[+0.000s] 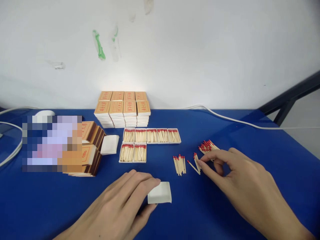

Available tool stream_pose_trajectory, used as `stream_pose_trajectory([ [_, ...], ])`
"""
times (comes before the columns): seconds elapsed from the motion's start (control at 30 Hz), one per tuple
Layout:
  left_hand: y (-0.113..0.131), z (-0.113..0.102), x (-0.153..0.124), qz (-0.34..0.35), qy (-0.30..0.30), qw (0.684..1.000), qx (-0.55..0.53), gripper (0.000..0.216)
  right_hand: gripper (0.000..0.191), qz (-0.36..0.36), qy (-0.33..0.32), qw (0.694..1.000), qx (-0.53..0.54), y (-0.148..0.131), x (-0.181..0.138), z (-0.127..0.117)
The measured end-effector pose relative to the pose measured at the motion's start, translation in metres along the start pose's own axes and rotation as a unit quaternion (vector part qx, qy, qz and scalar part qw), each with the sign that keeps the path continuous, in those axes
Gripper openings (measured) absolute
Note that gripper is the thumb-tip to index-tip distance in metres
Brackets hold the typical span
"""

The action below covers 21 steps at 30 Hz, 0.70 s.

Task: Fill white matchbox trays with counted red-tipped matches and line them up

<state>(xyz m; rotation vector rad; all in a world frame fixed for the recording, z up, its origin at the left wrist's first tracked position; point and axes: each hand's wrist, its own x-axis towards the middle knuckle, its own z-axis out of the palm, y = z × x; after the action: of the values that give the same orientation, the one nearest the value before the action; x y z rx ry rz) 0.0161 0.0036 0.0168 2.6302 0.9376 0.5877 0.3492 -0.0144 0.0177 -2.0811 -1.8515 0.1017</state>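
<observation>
My left hand (122,200) reaches in from the lower left, its thumb and fingers closed on the left side of an empty white matchbox tray (162,192). To the right, my right hand (240,180) is bent in a pinch, thumb and fingertip at a few red-tipped matches (196,161). A single match (193,167) lies slanted just left of those fingertips. Further left is a small loose group of matches (179,165). Behind my right fingers, partly hidden by them, lies a larger heap of matches (207,145).
Several filled matchbox trays (151,136) stand in two rows on the blue table (225,123). Behind them rise stacked orange matchboxes (122,108). More matchbox covers (87,153) and stacked white trays (109,145) are at left. A white cable (232,120) runs along the back.
</observation>
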Motion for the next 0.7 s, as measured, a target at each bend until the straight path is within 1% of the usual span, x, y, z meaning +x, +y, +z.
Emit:
stream_pose_trajectory([
  [0.2,0.0008,0.0002,-0.0011,-0.003,-0.002,1.000,-0.008,0.034,0.057,-0.021,0.002,1.000,0.022,-0.0040,0.0018,-0.0028],
  [0.5,-0.0013,0.0006,-0.0024,-0.002,-0.006,1.000,-0.010,0.035,0.055,-0.019,-0.012,0.999,0.026,-0.0018,0.0004,-0.0008],
  [0.6,0.0006,-0.0003,-0.0017,-0.002,-0.006,1.000,-0.004,0.034,0.059,-0.021,-0.012,0.999,0.033,-0.0036,0.0013,-0.0013],
  [0.7,0.0014,0.0002,-0.0026,0.002,-0.004,1.000,0.002,0.033,0.058,-0.027,-0.015,0.999,0.037,-0.0071,0.0024,-0.0023],
])
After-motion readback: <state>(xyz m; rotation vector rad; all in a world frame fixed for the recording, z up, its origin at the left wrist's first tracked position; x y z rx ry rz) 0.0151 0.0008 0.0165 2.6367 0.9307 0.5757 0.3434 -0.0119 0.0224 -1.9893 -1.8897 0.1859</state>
